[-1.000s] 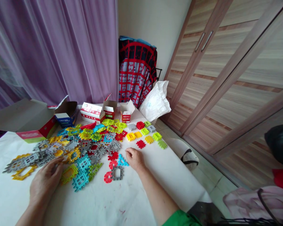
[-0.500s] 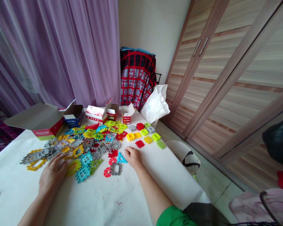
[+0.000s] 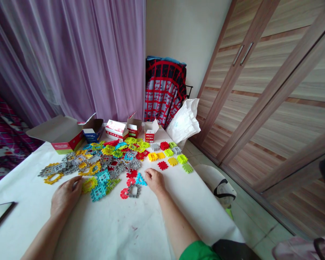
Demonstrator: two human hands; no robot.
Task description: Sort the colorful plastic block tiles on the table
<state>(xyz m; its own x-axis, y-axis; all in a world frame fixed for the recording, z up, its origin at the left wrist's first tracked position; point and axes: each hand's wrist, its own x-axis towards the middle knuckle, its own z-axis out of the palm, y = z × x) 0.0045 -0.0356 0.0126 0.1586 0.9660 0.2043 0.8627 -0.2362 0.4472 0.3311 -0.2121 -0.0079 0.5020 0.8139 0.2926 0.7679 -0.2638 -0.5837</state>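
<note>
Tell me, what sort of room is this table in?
Probably a bedroom in a home: tall wooden wardrobe-like doors line the right side, a long purple curtain hangs beyond the table, and a red-checked cloth is draped near the corner.

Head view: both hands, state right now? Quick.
Left hand: loosely open, beside the yellow-green square piece; no grip visible.
Right hand: curled closed, beside the blue triangular piece; can't tell if anything's inside.

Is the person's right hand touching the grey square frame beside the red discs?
Apart. The head view shows it: a strip of bare white table covering lies between the right hand and the grey square frame.
</note>
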